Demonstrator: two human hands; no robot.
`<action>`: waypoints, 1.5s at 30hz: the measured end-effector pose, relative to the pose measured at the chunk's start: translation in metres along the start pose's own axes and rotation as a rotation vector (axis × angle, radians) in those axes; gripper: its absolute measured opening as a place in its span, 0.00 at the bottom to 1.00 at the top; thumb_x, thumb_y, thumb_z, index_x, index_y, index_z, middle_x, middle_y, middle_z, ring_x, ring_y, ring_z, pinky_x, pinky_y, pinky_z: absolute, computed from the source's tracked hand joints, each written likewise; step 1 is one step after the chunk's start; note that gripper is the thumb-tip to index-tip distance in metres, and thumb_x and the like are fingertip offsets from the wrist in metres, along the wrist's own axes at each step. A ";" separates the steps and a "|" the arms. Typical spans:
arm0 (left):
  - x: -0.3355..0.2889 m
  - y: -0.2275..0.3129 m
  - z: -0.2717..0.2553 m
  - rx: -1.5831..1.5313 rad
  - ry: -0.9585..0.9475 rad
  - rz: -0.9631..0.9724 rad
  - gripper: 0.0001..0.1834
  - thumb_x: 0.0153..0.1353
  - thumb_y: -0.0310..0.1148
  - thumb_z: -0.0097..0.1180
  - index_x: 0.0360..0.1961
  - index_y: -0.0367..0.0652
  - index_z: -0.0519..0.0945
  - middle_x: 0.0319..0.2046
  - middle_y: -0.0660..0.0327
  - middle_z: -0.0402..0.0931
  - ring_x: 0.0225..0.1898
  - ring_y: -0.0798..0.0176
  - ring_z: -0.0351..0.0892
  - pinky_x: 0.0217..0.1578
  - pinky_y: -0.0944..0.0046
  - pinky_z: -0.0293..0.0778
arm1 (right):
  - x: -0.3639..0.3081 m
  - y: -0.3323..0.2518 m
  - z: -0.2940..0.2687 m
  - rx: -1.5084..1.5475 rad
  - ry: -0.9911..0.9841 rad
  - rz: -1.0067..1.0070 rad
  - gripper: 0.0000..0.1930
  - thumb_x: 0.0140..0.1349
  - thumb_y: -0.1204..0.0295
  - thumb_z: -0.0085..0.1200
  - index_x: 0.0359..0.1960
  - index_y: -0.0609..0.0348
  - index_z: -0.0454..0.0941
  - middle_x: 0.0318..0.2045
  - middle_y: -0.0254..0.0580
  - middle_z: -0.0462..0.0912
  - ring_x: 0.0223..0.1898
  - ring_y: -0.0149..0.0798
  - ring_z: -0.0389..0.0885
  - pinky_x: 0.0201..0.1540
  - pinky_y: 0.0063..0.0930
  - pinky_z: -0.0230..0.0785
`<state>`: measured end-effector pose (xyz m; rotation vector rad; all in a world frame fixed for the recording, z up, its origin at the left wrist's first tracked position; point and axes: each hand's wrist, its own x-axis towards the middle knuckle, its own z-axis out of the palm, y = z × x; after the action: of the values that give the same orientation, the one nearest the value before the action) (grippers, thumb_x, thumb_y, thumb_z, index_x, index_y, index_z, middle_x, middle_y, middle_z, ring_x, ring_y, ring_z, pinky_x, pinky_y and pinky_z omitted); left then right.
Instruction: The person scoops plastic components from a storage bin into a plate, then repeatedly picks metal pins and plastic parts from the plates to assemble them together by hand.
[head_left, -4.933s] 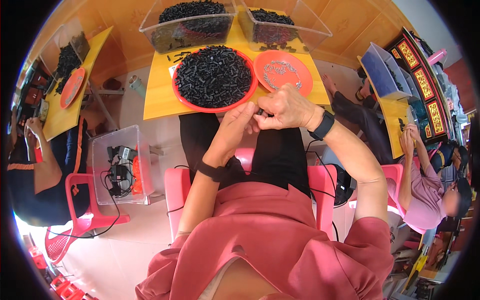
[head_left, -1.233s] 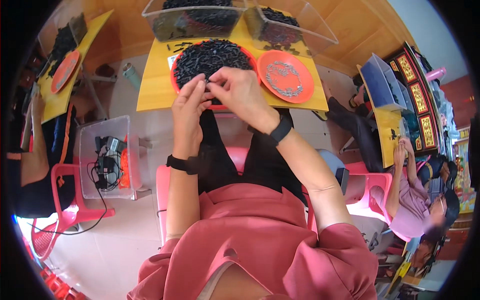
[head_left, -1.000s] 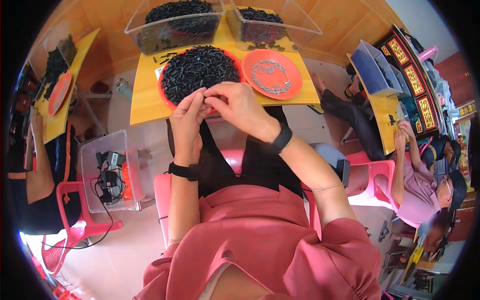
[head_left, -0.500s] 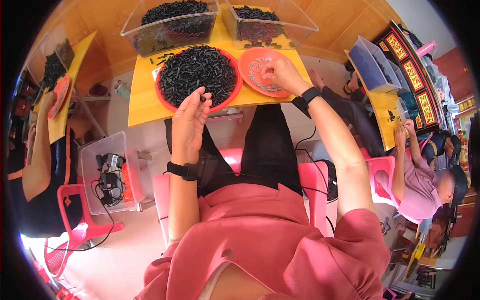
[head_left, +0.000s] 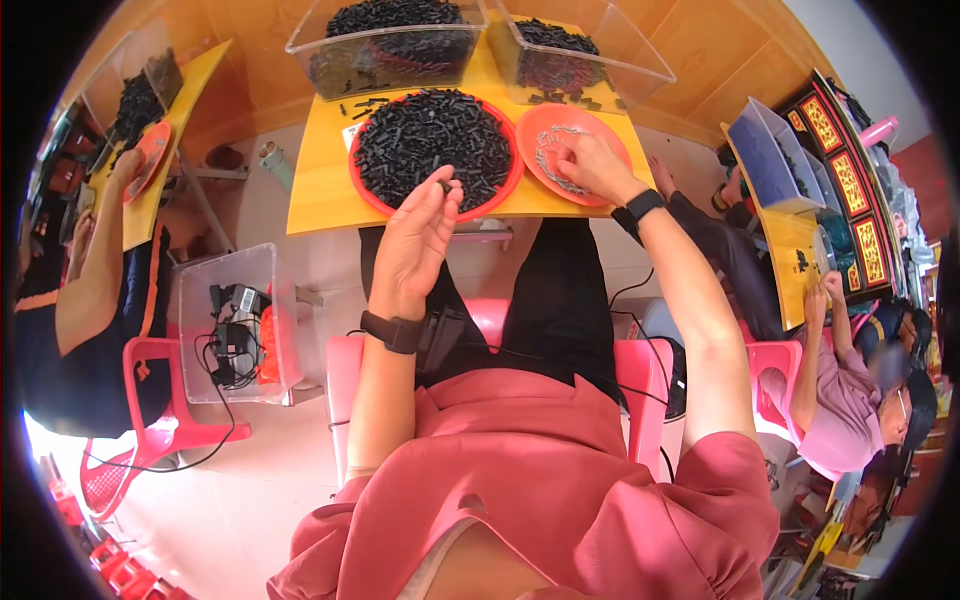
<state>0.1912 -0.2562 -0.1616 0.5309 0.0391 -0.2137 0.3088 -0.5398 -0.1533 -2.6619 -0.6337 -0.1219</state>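
At a yellow worktop (head_left: 320, 197), a left hand (head_left: 417, 238) is holding a small dark piece (head_left: 446, 186) in its fingertips by the near edge of a round red tray (head_left: 494, 200) heaped with short black pieces (head_left: 425, 145). Right of the tray, the right hand (head_left: 598, 168) is pinching above a round orange plate (head_left: 590, 116) bearing small silver-grey bits (head_left: 544, 152); its catch is staying hidden from me.

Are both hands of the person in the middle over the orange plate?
No, only the right hand is over the plate; the left hand is by the red bowl.
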 end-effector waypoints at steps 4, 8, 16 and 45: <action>-0.003 0.003 0.001 0.032 -0.007 -0.018 0.19 0.65 0.29 0.47 0.57 0.37 0.67 0.42 0.61 0.76 0.35 0.74 0.76 0.36 0.78 0.74 | -0.011 -0.061 -0.017 0.175 0.226 0.066 0.05 0.50 0.73 0.58 0.24 0.62 0.79 0.19 0.46 0.79 0.22 0.39 0.80 0.28 0.31 0.71; -0.006 0.003 0.005 0.085 -0.021 0.011 0.19 0.65 0.29 0.49 0.56 0.38 0.69 0.42 0.62 0.76 0.31 0.76 0.73 0.31 0.78 0.71 | -0.026 -0.123 -0.014 0.641 0.195 0.012 0.04 0.52 0.76 0.60 0.28 0.63 0.79 0.23 0.33 0.80 0.25 0.23 0.77 0.28 0.19 0.69; -0.005 0.002 0.004 0.147 -0.007 0.055 0.16 0.64 0.29 0.50 0.52 0.39 0.72 0.40 0.62 0.78 0.30 0.77 0.72 0.31 0.77 0.70 | -0.041 -0.178 -0.005 0.760 0.155 0.020 0.06 0.55 0.79 0.58 0.34 0.63 0.75 0.27 0.33 0.81 0.24 0.19 0.76 0.24 0.15 0.68; -0.009 -0.003 0.017 0.620 0.000 0.171 0.10 0.60 0.25 0.54 0.43 0.37 0.77 0.34 0.63 0.79 0.32 0.73 0.76 0.36 0.75 0.71 | -0.032 -0.171 -0.025 0.203 0.162 -0.361 0.11 0.54 0.78 0.52 0.40 0.58 0.69 0.22 0.46 0.79 0.26 0.49 0.80 0.26 0.37 0.70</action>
<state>0.1816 -0.2650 -0.1479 1.1464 -0.0758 -0.0530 0.2034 -0.4233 -0.0746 -2.2939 -1.0073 -0.3506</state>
